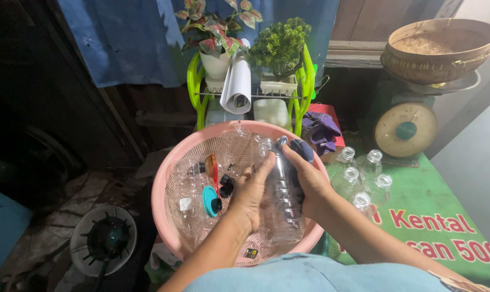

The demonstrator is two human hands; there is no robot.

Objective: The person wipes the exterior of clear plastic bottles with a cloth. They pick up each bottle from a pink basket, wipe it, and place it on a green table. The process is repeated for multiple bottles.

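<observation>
A clear ribbed plastic bottle (284, 203) lies across a round pink mesh basket (166, 178) on my lap. My left hand (250, 194) grips the bottle's side from the left. My right hand (307, 178) closes around its upper part near the neck, pressing a dark blue cloth (301, 147) against it. Inside the basket lie more clear bottles, a teal lid (209, 201), several small black caps (226, 186) and a red-orange piece (212, 165).
Several open clear bottles (364, 173) stand on a green printed mat (434, 216) at right. Behind are a dial scale (405, 128) with a woven tray (439, 48), a green rack (304, 81) with potted plants, a purple cloth (321, 132), and a stove burner (105, 240) at left.
</observation>
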